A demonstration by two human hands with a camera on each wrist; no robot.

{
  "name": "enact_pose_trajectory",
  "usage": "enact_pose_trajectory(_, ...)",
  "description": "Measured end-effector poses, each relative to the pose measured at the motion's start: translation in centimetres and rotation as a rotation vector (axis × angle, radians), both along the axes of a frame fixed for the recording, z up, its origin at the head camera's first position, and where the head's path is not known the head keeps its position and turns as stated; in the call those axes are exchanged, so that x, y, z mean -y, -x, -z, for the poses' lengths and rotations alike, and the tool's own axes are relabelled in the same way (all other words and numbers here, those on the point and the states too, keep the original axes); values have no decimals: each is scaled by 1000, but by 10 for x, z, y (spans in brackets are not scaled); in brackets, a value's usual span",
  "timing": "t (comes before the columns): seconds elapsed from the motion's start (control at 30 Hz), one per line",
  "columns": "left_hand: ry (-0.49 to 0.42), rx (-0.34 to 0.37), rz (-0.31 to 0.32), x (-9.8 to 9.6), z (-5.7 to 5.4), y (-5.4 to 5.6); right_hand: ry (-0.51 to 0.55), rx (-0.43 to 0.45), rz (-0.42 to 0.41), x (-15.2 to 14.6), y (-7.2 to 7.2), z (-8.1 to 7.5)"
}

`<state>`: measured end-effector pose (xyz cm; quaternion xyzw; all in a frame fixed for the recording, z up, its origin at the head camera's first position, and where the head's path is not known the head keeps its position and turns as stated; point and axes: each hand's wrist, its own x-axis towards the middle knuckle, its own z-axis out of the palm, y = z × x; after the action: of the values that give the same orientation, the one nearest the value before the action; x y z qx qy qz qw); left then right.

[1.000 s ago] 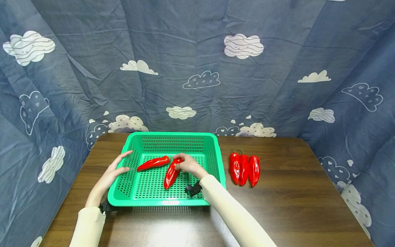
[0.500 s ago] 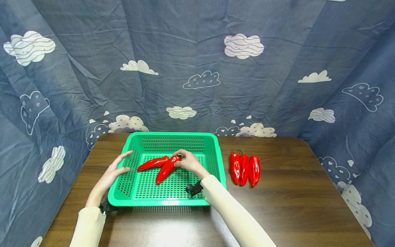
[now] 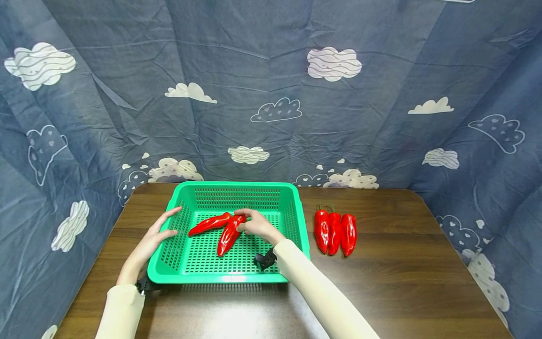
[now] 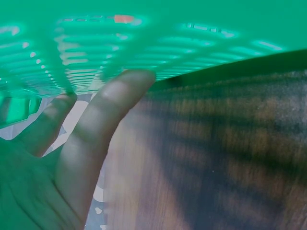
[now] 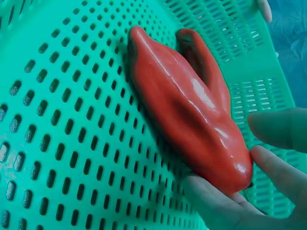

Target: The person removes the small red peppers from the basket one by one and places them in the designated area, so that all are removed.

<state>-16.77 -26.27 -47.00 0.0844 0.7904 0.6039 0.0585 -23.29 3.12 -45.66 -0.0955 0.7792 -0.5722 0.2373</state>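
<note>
Pinching glossy tapered pepper (image 5: pixel 187 112): right fingers (image 5: pixel 280 172), inside slotted green basket (image 3: pixel 203 278).

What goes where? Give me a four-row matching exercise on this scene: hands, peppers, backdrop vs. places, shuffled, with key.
Column 1
1. Left hand
2. Right hand
3. Three red peppers side by side
4. Cloud-print curtain

Column 2
A. Behind the wooden table
B. On the table, right of the green perforated basket
C. At the basket's left wall
D. Inside the basket, at one end of a red pepper

Pairs: 1-C, 2-D, 3-B, 4-A
</note>
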Motion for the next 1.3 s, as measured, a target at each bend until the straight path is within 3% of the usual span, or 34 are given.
enact_pose_trajectory(0.23,-6,3,-2,0,1,0,12,-50,65,0,1,0)
enact_pose_trajectory(0.53,-5,0,-1,0,2,0,78,-63,66,-2,2,-3)
enact_pose_trajectory(0.8,3,-2,0,0,1,0,157,-50,78,-7,-2,-14)
enact_pose_trajectory(1.3,2,10,4,0,1,0,185,-50,96,-19,-2,-30)
